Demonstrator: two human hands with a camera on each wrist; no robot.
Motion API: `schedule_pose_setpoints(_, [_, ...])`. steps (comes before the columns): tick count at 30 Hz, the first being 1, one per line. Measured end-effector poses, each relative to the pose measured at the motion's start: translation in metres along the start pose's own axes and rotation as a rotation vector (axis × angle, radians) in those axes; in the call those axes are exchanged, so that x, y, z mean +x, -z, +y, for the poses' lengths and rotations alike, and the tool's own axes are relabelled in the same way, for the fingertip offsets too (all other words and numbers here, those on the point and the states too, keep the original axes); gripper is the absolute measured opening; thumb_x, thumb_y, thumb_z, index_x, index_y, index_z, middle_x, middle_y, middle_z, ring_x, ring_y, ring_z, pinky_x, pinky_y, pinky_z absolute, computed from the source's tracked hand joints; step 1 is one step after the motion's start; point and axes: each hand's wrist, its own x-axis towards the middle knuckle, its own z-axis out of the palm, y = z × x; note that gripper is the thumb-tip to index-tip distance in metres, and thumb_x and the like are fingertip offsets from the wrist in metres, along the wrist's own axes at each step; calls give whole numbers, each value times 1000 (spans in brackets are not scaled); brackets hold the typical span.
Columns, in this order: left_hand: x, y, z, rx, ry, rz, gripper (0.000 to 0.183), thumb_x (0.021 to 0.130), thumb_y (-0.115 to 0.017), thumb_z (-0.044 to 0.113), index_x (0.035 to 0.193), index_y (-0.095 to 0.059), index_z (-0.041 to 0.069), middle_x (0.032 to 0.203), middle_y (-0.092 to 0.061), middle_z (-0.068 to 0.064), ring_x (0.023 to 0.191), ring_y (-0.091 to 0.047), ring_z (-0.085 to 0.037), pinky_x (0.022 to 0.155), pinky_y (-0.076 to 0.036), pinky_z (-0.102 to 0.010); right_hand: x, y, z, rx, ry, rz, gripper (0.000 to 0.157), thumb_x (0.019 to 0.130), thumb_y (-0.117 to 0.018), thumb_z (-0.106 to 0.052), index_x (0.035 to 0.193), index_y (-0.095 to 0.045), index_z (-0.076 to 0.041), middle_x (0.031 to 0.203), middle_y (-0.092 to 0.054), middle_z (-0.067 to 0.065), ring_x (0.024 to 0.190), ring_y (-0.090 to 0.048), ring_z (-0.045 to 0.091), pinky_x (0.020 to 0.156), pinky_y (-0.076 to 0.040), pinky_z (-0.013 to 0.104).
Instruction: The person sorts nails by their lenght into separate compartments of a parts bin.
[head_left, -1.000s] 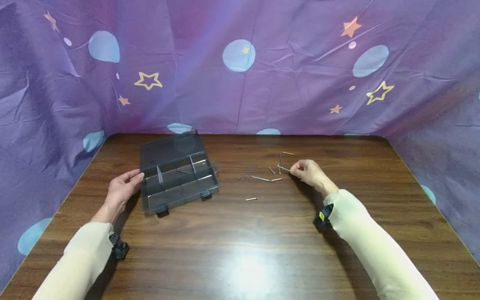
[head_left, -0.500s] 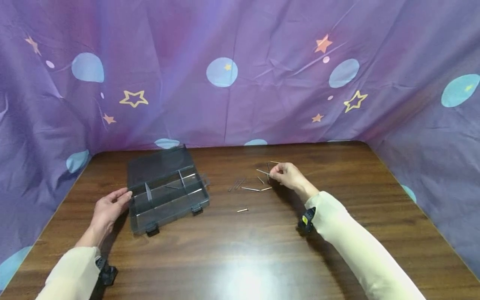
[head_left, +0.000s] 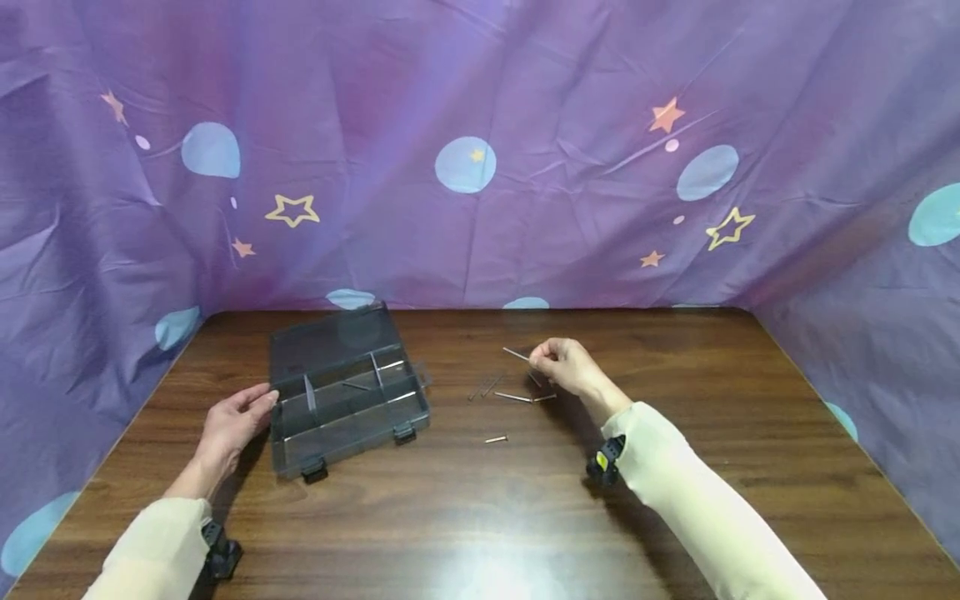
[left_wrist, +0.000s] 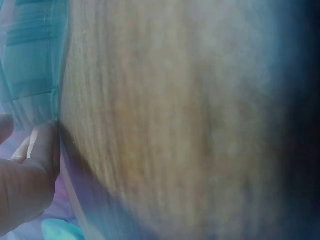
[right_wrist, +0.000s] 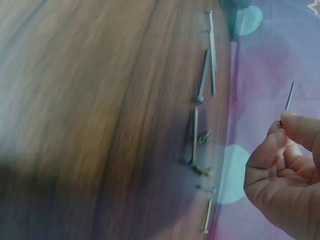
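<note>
My right hand [head_left: 564, 363] pinches a thin metal nail [head_left: 515, 354] between thumb and forefinger, above the table. In the right wrist view the held nail [right_wrist: 290, 95] points up from the fingertips. Below and around that hand lie loose nails and screws, among them a screw with a visible thread [right_wrist: 195, 132] and a nail [right_wrist: 202, 77]. My left hand [head_left: 234, 425] touches the left side of a dark see-through compartment box [head_left: 348, 425], its fingers fairly straight. The box's lid is raised at the back, and one nail [head_left: 357, 386] lies in a middle compartment.
A single short nail [head_left: 497, 439] lies nearer the front, apart from the others. Upright dividers [head_left: 309, 392] part the box, and two latches [head_left: 405, 432] stick out at its front. A purple patterned cloth [head_left: 390, 242] hangs behind the wooden table [head_left: 420, 525].
My right hand has lifted the nail and moved left with it, away from the other nails and toward the box. My left hand stays at the box's side. The head view has shifted.
</note>
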Motion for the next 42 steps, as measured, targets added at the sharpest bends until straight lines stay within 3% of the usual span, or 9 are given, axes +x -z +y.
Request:
schedule_pose_setpoints(6, [0, -3, -3, 7, -9, -20, 56, 96, -53, 21, 138, -35, -12, 95, -61, 13, 76, -54, 12, 71, -49, -5, -1, -12, -9, 46, -9, 0, 11, 88, -57, 3, 89, -57, 15, 63, -48, -3, 53, -44, 6, 45, -39, 16])
schedule_pose_setpoints(14, [3, -1, -1, 37, -17, 6, 56, 97, -52, 23, 138, -36, -12, 111, -60, -3, 76, -53, 13, 71, -48, -4, 11, -34, -30, 98, 12, -25, 11, 89, -58, 1, 90, -58, 12, 72, -55, -2, 63, -47, 5, 56, -48, 19])
schedule_pose_setpoints(19, [4, -2, 2, 76, -20, 13, 55, 97, -52, 25, 138, -38, -10, 123, -56, -13, 75, -50, 15, 72, -48, -4, 16, -45, -44, 120, 21, -39, 9, 89, -57, 2, 89, -58, 11, 72, -55, -1, 59, -47, 6, 52, -44, 17])
schedule_pose_setpoints(26, [6, 2, 3, 51, -22, 15, 55, 97, -52, 24, 138, -38, -10, 106, -60, 2, 76, -51, 16, 73, -48, -4, 22, -73, -68, 154, 40, -74, 8, 89, -56, 3, 89, -59, 10, 78, -59, 9, 60, -46, 9, 51, -43, 16])
schedule_pose_setpoints(29, [5, 3, 3, 34, -10, 5, 55, 97, -53, 24, 138, -37, -10, 99, -60, 8, 77, -52, 15, 73, -48, -4, 25, -89, -74, 144, 43, -84, 8, 88, -58, 3, 89, -61, 10, 79, -61, 10, 63, -49, 9, 56, -50, 23])
schedule_pose_setpoints(35, [4, 3, 4, 34, -1, 14, 56, 96, -53, 24, 138, -37, -9, 100, -60, 7, 77, -51, 15, 73, -48, -3, 31, -117, -87, 176, 22, -76, 7, 85, -61, 3, 87, -63, 10, 68, -58, -1, 58, -48, 5, 51, -47, 17])
schedule_pose_setpoints(42, [5, 3, 4, 6, 5, 9, 56, 96, -53, 23, 138, -37, -10, 87, -56, 18, 76, -52, 14, 72, -49, -4, 33, -139, -100, 154, 49, -62, 6, 83, -64, 3, 84, -66, 8, 62, -56, -5, 52, -46, 2, 45, -42, 12])
